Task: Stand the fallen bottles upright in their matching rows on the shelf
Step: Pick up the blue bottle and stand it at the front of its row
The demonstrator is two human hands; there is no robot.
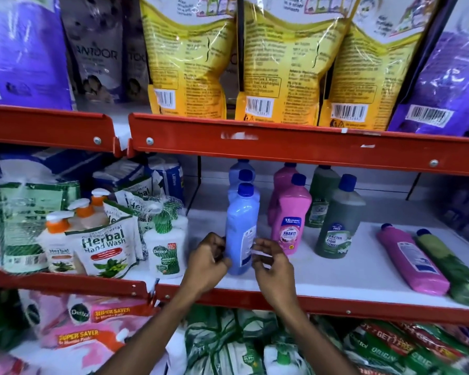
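Note:
A blue bottle (240, 228) with a dark blue cap stands upright at the front of the blue row on the white middle shelf (336, 280). My left hand (207, 262) grips its lower left side. My right hand (272, 263) touches its lower right side by the label. To the right stand a pink row (289, 217) and a green row (336, 220). Further right, a pink bottle (412, 259) and a green bottle (451, 266) lie flat on the shelf, caps pointing back.
Hand wash pumps and herbal refill pouches (103, 247) crowd the shelf to the left. A red shelf rail (295, 142) runs above with yellow and purple bags on it. Another red rail (336, 307) edges the front. Packs fill the shelf below.

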